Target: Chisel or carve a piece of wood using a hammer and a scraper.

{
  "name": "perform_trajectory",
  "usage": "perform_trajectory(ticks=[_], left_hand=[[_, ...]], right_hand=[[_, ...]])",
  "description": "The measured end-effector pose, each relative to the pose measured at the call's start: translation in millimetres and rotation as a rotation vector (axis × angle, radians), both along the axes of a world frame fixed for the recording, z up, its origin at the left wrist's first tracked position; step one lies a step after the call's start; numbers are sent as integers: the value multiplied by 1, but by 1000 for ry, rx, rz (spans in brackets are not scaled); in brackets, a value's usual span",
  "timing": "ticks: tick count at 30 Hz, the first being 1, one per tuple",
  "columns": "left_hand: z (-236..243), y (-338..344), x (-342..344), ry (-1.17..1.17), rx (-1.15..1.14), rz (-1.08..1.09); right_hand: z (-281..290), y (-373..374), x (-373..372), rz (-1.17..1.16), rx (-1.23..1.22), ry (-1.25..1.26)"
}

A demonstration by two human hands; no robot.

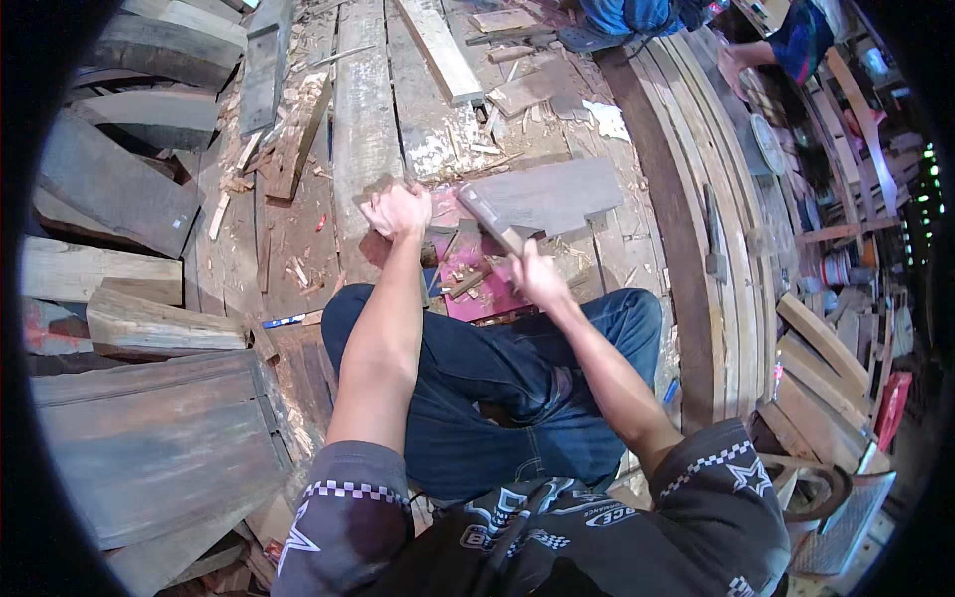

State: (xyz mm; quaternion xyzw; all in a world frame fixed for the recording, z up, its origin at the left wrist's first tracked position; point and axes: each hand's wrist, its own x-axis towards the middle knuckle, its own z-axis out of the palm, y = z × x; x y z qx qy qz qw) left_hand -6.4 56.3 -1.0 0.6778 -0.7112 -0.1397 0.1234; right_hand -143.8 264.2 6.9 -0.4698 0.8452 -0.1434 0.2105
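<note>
My left hand [398, 209] is closed in a fist above the plank floor; what its fingers hold is hidden. Just below it lies a dark reddish-brown wood block [376, 248]. My right hand [539, 275] grips the near end of a short, grey-brown wooden bar [491, 220], which slants up and left toward my left hand. Beneath the bar, a bright pink sheet [484, 298] is strewn with wood chips. A flat grey board [557, 195] lies right behind the bar.
Curved timber pieces [129, 179] are stacked at the left, above a wide grey panel [159, 438]. Long planks [696, 199] run along the right. Offcuts and a pale beam [441, 55] lie ahead. Another person's jeans [627, 15] show at the top. A blue pen-like object [286, 321] lies by my left knee.
</note>
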Motion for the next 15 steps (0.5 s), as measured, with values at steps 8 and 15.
perform_trajectory(ticks=[8,15], left_hand=[[-6,0,1,27,-36,21],[-8,1,-6,14,-94,21]], right_hand=[[5,9,0,8,57,-55],[-24,22,8,-11,-90,9]])
